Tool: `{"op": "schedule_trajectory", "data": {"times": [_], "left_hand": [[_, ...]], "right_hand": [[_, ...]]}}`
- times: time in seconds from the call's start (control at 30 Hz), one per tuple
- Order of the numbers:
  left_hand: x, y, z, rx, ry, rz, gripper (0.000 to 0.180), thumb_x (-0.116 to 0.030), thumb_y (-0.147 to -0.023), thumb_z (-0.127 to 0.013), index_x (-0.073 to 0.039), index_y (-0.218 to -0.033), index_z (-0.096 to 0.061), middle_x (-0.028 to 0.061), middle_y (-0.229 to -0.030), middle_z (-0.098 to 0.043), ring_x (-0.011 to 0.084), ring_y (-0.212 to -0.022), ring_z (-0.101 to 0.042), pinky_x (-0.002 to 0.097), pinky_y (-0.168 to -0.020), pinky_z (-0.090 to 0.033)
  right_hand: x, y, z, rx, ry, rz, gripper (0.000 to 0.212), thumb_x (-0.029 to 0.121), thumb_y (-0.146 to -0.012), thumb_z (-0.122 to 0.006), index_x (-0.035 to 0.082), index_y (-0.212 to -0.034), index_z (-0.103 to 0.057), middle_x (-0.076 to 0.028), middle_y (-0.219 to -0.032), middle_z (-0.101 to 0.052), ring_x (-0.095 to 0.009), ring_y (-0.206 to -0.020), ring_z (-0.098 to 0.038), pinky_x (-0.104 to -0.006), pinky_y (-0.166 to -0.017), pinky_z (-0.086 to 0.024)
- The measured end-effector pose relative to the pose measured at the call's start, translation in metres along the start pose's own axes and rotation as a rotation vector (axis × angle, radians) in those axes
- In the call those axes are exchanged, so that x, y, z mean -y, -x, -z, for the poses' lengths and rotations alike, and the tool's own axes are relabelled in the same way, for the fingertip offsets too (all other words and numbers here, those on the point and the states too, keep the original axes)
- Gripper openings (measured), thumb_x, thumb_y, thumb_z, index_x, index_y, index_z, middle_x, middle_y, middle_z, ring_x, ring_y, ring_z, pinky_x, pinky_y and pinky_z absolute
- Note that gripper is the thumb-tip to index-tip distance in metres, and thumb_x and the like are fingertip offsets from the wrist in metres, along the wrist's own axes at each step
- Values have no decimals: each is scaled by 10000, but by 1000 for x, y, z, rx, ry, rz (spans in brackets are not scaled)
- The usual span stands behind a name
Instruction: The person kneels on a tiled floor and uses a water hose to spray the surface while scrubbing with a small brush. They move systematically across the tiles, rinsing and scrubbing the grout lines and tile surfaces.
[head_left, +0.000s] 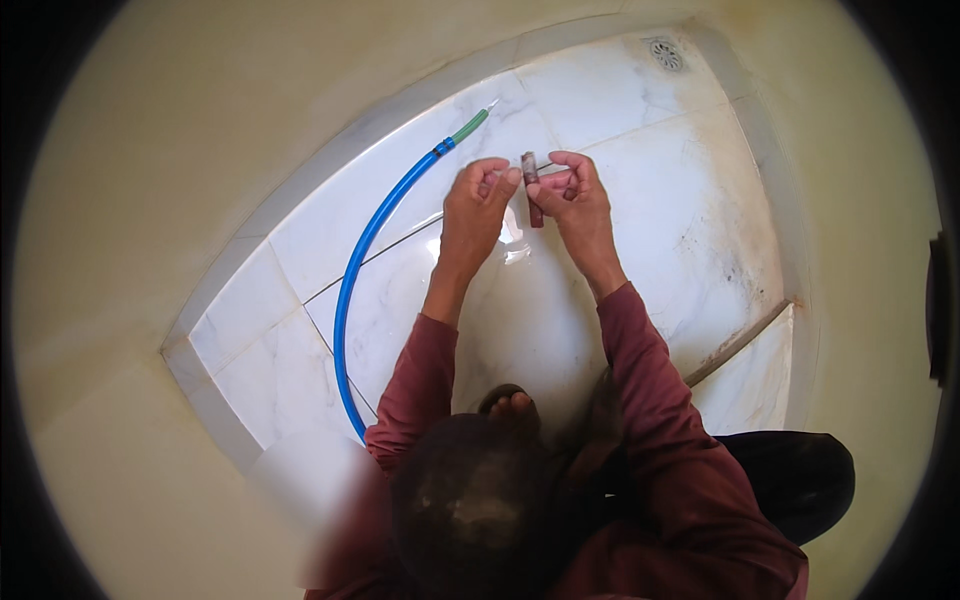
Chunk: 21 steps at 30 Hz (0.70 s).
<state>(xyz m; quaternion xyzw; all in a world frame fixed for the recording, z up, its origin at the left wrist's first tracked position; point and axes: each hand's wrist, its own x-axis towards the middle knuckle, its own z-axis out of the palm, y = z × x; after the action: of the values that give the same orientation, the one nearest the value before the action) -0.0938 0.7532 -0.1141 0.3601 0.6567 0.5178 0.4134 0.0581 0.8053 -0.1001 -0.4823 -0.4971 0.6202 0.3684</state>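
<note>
Over the white tiled floor (620, 250), my two hands are raised close together. My right hand (583, 212) is closed on a short, narrow stick-like piece (537, 214), dark reddish-brown below and greyish at its upper end. It stands nearly upright between thumb and fingers; I cannot make out its exact kind. Just left of its upper end, my left hand (474, 215) has its thumb and fingertips pinched together. Whatever lies in that pinch, if anything, is too small to see. A blue hose (352, 270) curves past my left arm, with a green tube (470, 126) at its far end.
A round floor drain (665, 55) sits in the far right corner. Grey skirting (235, 270) borders the tiles under beige walls (160, 200). A brownish ledge edge (740, 343) runs at the right. My toes (515, 405) show below, and a blurred white object (310, 480) stands lower left.
</note>
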Motion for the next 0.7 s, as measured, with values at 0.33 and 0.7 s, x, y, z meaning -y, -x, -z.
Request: {"op": "schedule_trajectory", "data": {"times": [0.33, 0.7], "left_hand": [[-37, 10, 72, 172, 417, 153, 195, -183, -982, -803, -44, -1041, -679, 22, -808, -683, 90, -639, -590, 226, -607, -500], [-93, 30, 120, 174, 570, 35, 435, -108, -994, -776, 37, -1354, -579, 23, -898, -662, 98, -712, -606, 234, -658, -532]], "right_hand": [[50, 25, -48, 380, -147, -1, 436, 40, -938, -744, -3, -1327, -554, -64, -939, -682, -142, -864, -677, -296, -792, -548], [92, 41, -88, 455, -480, -160, 427, 58, -980, -709, -7, -1359, -522, -79, -981, -658, -129, -812, -620, -302, -689, -501]]}}
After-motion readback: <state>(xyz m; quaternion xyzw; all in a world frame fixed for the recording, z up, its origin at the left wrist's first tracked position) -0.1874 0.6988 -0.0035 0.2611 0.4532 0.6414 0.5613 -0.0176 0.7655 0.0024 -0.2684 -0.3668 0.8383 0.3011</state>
